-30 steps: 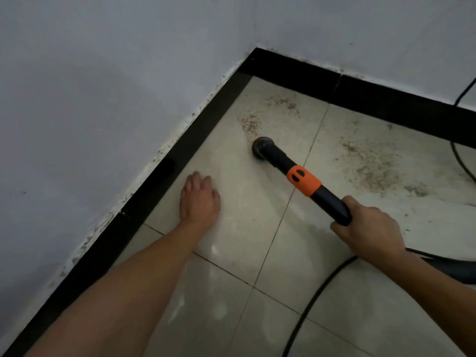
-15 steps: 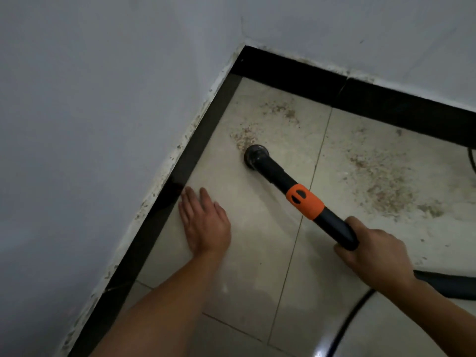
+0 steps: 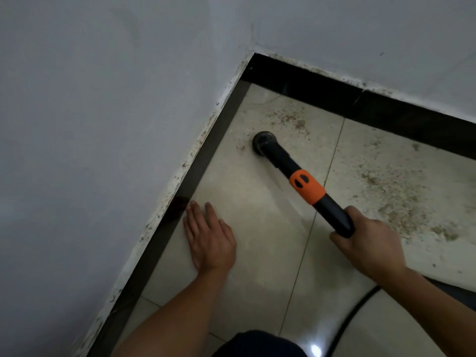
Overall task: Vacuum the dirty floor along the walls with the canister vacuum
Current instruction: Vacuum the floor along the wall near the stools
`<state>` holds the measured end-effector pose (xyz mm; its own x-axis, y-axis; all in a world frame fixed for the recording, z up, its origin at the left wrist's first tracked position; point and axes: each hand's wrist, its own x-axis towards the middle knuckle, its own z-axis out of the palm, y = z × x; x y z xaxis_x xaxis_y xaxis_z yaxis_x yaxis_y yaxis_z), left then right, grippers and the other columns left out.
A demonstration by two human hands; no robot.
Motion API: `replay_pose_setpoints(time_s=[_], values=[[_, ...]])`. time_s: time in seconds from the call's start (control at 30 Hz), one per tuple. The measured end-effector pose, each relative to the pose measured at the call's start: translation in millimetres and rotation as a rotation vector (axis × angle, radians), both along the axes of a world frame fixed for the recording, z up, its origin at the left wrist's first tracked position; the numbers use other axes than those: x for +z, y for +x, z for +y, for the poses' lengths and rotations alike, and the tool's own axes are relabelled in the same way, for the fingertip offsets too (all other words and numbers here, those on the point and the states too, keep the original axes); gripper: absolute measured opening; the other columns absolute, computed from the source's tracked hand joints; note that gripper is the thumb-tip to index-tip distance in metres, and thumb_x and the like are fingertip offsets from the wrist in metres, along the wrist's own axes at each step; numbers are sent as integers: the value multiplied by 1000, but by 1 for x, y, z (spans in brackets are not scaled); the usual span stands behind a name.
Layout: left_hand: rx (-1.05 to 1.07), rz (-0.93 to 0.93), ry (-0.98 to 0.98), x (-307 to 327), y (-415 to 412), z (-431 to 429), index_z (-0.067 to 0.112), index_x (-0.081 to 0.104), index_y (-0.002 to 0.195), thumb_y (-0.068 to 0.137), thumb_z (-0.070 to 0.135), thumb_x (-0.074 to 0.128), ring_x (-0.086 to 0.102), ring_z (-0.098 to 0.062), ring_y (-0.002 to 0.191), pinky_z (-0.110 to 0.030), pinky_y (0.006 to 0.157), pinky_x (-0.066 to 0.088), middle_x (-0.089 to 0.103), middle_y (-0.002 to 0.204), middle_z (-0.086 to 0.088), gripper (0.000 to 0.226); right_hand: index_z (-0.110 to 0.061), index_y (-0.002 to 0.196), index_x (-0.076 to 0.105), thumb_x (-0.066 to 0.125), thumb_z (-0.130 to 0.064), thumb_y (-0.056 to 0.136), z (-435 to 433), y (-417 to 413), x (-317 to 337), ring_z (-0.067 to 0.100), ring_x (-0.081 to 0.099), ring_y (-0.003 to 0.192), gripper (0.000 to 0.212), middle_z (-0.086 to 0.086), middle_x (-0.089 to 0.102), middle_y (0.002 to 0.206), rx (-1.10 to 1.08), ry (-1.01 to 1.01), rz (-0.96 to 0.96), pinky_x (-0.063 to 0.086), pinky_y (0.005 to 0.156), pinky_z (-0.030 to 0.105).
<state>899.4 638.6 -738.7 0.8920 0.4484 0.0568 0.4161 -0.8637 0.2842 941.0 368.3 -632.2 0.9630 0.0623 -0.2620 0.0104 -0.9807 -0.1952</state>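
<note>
Black nozzle [image 3: 263,143] on tile; right hand [image 3: 371,243] gripping.

You've got a dim, flat-lit view, walls [image 3: 103,124] grey-blue. One small glare spot [image 3: 316,351] on the glossy floor [image 3: 257,228] near you, right side. Pic's soft overall, slight wide-angle stretch at edges; shadows faint.

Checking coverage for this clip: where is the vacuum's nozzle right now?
In the head view, the nozzle rests on the floor tile near the baseboard corner, just short of the dirt patch, ahead of the left hand.
</note>
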Motion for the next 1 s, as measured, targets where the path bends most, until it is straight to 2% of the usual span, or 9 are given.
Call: replay_pose_setpoints(time_s=[0.07,0.13,0.23,0.37,0.5,0.67,0.8,0.9,1.0], values=[[2,14,3,-2,-4,1,-2,49,134,90,24,37,34,-42,136,-51,114,26,37,146,-30,52,-27,90,45,74,-36,78,1,1,-2,27,51,53,32,-3,49,60,7,-9,4,29,47,27],[-3,27,7,-2,-6,1,-2,49,134,91,25,35,34,-42,137,-52,114,26,37,146,-30,53,-27,90,50,77,-38,74,0,-15,-6,28,57,52,34,-6,45,57,39,-46,25,28,46,27],[0,35,6,2,-1,-1,-2,49,134,92,26,33,34,-41,137,-52,114,27,37,146,-30,53,-31,91,50,77,-45,71,0,-25,-7,22,64,56,36,-10,40,54,101,-138,71,28,47,27],[6,44,9,3,2,-1,-1,50,134,90,24,36,35,-41,136,-51,114,26,37,146,-29,53,-21,85,57,86,-29,65,15,7,-10,25,48,38,37,-14,27,50,102,-45,-64,15,45,17],[4,40,21,1,0,2,-1,51,133,90,23,37,35,-41,136,-50,115,25,38,146,-29,52,-21,95,55,76,-34,77,26,29,-13,23,38,45,30,-7,36,53,44,-7,-79,17,44,20],[0,18,32,0,0,2,-1,51,133,90,24,38,36,-41,136,-50,114,27,38,145,-29,51,-19,83,58,90,-26,59,24,-1,-16,25,52,35,41,-6,41,46,193,-15,-32,18,44,19],[10,9,19,-1,-1,0,-1,53,131,89,23,38,37,-41,134,-50,113,28,40,144,-29,51,-20,93,56,77,-33,74,35,35,-20,29,56,49,32,-6,39,55,122,-36,-97,24,47,25],[7,8,21,-2,0,1,-1,53,132,89,24,38,37,-41,134,-50,113,28,39,145,-29,51,-21,99,52,70,-37,81,47,66,-20,25,45,49,31,-6,40,57,54,22,-105,23,45,25],[11,7,24,-4,-1,2,0,52,133,90,24,37,36,-40,135,-50,113,27,38,146,-28,51,-26,95,44,69,-39,81,52,62,-20,21,39,46,31,-8,37,56,45,-4,-84,21,44,23]])
